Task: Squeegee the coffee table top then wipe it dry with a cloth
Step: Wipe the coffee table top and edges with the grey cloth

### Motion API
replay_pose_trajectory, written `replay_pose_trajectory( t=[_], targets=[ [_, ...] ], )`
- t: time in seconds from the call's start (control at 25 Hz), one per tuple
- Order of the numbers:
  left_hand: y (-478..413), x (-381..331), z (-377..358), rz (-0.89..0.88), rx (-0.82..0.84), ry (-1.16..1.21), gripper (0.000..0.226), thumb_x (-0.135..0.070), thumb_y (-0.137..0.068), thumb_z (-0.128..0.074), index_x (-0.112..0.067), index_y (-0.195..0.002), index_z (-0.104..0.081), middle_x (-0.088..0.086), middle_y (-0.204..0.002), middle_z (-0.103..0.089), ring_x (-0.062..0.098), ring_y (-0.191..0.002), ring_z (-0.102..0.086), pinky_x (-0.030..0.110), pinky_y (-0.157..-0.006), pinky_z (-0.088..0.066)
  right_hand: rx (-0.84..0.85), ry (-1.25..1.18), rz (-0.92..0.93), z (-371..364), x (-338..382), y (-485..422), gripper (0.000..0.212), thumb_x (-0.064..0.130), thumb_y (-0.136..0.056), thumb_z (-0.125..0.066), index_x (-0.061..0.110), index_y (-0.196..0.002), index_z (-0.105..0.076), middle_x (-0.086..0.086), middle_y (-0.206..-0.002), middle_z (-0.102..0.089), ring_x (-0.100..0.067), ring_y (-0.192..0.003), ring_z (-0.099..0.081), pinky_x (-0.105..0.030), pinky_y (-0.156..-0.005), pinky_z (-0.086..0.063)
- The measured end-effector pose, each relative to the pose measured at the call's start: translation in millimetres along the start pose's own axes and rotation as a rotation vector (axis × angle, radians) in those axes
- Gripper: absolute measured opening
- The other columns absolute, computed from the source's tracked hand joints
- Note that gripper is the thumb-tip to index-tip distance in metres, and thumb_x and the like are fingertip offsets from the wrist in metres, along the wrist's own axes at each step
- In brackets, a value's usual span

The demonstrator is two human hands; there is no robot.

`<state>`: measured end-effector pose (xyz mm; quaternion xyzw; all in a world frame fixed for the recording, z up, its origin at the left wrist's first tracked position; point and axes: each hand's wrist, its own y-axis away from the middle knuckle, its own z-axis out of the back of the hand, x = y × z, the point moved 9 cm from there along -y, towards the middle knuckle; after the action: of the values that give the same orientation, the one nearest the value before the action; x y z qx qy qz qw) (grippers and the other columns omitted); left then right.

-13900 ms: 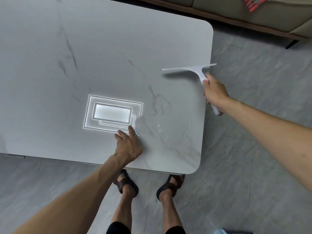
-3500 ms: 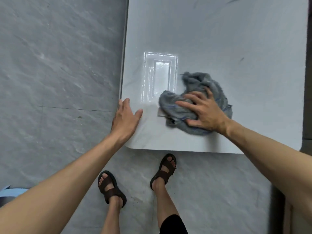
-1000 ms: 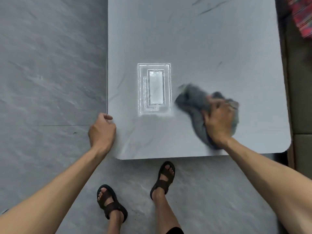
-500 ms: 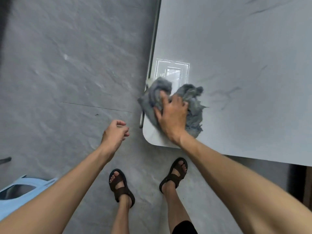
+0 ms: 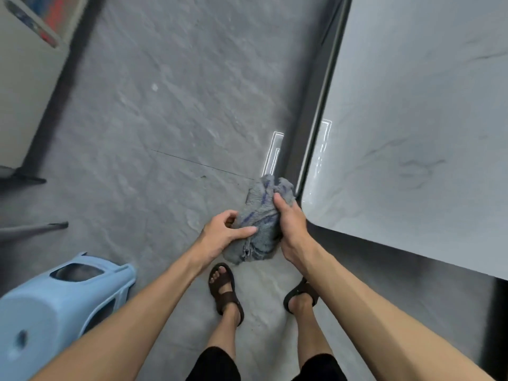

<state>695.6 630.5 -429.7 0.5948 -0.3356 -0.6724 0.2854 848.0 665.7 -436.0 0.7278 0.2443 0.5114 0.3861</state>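
Note:
The grey marble-look coffee table top [image 5: 412,127] fills the right of the view, its rounded near-left corner beside my hands. A bunched grey cloth [image 5: 259,224] with blue stripes is off the table, in the air above the floor just left of that corner. My right hand [image 5: 291,226] grips the cloth from its right side, thumb over the top. My left hand [image 5: 224,233] holds the cloth's left side, thumb lying across it. No squeegee is in view.
A light blue plastic stool [image 5: 57,306] lies at the lower left on the grey tiled floor [image 5: 170,105]. A pale cabinet [image 5: 24,78] stands at the far left. My sandalled feet [image 5: 225,292] are just below my hands.
The cloth has come off the table's corner into the air. My left hand, loose beside the table before, now holds the cloth together with my right. The view has swung left.

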Motion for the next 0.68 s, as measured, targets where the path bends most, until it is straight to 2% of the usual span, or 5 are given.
replay_pose_trajectory(
  t=[0.12,0.24,0.44,0.56,0.68],
  targets=[
    [28.8,-9.7,48.8,-0.114,0.033,-0.263,0.034,-0.038,-0.067,-0.084,-0.039,-0.093,-0.063,-0.016,-0.089,-0.073,-0.004,-0.079,-0.065,0.013,-0.070,-0.051,0.065,-0.163,-0.077,-35.9,-12.3,25.0,0.033,0.021,-0.099,-0.049,0.008,-0.128,-0.058,-0.015,-0.121,-0.067,-0.028,-0.107,-0.066,-0.042,-0.089,-0.054],
    [55.6,-38.2,96.5,-0.252,-0.101,-0.559,0.027,-0.048,-0.067,-0.076,-0.040,-0.086,-0.058,-0.011,-0.083,-0.072,0.004,-0.079,-0.066,0.026,-0.070,-0.050,0.130,-0.134,-0.216,-58.3,-41.3,43.9,0.041,0.031,-0.099,-0.047,0.008,-0.131,-0.057,-0.017,-0.127,-0.064,-0.032,-0.118,-0.059,-0.050,-0.104,-0.043],
    [126.4,-81.7,134.1,-0.506,-0.248,-1.031,0.038,-0.058,-0.070,-0.065,-0.032,-0.095,-0.055,-0.004,-0.090,-0.071,0.023,-0.089,-0.065,0.030,-0.066,-0.035,0.251,0.421,-0.278,-88.4,-94.2,82.3,0.047,0.045,-0.089,-0.056,0.015,-0.127,-0.059,-0.010,-0.118,-0.063,-0.025,-0.103,-0.060,-0.042,-0.092,-0.048],
    [166.6,-72.5,148.1,-0.536,-0.296,-1.116,0.039,-0.057,-0.071,-0.066,-0.026,-0.091,-0.054,-0.002,-0.088,-0.069,0.025,-0.091,-0.065,0.030,-0.065,-0.034,0.211,1.139,0.297,-119.5,-65.7,89.3,0.067,0.038,-0.087,-0.064,0.017,-0.145,-0.039,-0.016,-0.140,-0.048,-0.031,-0.122,-0.051,-0.043,-0.104,-0.042],
    [215.4,-46.6,170.1,-0.505,-0.322,-1.166,0.036,-0.054,-0.073,-0.066,-0.029,-0.096,-0.056,-0.003,-0.094,-0.069,0.024,-0.097,-0.064,0.031,-0.070,-0.042,0.566,1.474,0.889,-207.6,-51.4,137.8,0.058,0.016,-0.083,-0.068,0.026,-0.138,-0.051,-0.013,-0.145,-0.042,-0.028,-0.133,-0.039,-0.040,-0.108,-0.036]
  ],
)
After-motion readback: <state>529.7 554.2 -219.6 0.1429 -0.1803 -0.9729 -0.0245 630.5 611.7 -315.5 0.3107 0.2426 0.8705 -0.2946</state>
